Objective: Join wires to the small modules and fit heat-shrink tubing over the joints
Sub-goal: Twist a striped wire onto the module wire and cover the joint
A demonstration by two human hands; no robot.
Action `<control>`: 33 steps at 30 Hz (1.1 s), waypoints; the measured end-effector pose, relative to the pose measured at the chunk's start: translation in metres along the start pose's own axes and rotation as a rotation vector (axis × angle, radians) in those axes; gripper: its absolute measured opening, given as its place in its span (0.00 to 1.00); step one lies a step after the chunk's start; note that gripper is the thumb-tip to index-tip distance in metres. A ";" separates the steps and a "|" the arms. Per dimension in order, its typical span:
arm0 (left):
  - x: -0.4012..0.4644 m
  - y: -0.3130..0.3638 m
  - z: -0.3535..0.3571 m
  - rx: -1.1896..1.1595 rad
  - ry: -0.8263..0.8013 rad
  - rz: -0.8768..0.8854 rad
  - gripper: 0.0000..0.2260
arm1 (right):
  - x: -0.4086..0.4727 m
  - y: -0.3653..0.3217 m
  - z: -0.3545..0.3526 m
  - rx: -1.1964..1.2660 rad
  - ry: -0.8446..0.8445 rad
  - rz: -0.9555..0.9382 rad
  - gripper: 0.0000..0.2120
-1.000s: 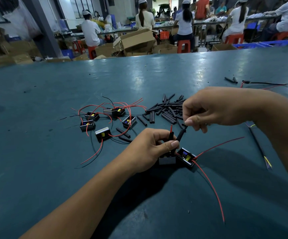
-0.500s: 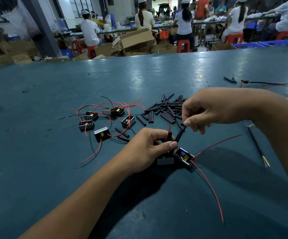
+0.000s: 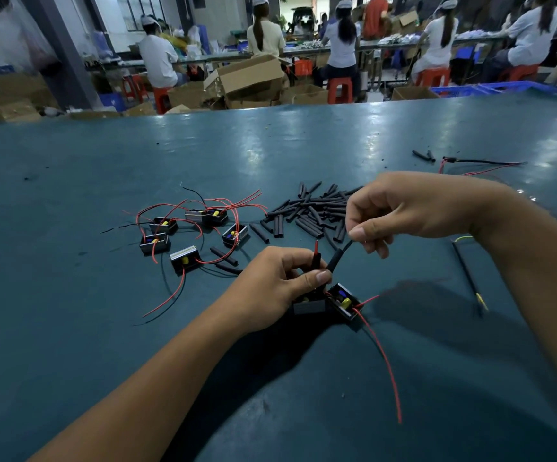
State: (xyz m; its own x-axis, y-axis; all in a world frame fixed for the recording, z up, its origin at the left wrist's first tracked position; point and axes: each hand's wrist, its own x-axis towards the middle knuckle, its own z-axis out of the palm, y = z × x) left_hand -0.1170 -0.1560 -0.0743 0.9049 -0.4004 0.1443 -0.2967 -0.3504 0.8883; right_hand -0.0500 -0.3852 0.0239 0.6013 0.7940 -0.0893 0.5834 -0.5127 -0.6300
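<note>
Pinching a short black heat-shrink tube (image 3: pixel 336 258) with my right hand (image 3: pixel 400 211), my left hand (image 3: pixel 270 288) gripping the small black module (image 3: pixel 342 300) on the teal table (image 3: pixel 70 328), I judge six loose modules (image 3: pixel 187 238) remain unsleeved.

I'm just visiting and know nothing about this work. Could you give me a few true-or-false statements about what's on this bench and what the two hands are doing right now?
1. The left hand holds a small module down on the table. True.
2. The right hand lies flat and holds nothing. False: it pinches a black wire carrying heat-shrink tubing.
3. A pile of black tubing pieces lies beyond the hands. True.
4. The other modules are stacked in a box. False: they lie loose on the table, left of the pile.
</note>
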 end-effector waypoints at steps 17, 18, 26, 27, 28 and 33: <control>0.004 -0.004 0.024 0.200 0.181 0.083 0.04 | -0.096 0.136 0.004 -0.472 0.711 0.674 0.08; 0.005 -0.004 0.025 0.225 0.217 0.088 0.03 | -0.096 0.137 0.004 -0.486 0.708 0.709 0.09; 0.008 -0.004 0.024 0.210 0.310 0.026 0.09 | -0.075 0.119 0.027 -0.513 0.460 0.807 0.24; 0.007 -0.004 0.023 0.193 0.307 0.020 0.12 | -0.074 0.119 0.028 -0.535 0.434 0.811 0.23; 0.006 -0.004 0.022 0.182 0.302 0.014 0.13 | -0.073 0.120 0.028 -0.536 0.424 0.815 0.22; 0.003 -0.001 0.020 0.167 0.292 0.016 0.15 | -0.090 0.130 0.015 -0.496 0.650 0.916 0.13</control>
State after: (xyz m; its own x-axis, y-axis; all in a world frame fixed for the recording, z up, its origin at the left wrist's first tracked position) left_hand -0.1199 -0.1736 -0.0829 0.9417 -0.1561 0.2981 -0.3359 -0.4893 0.8049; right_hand -0.0364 -0.5188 -0.0618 0.9759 -0.1626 0.1456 -0.1385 -0.9770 -0.1624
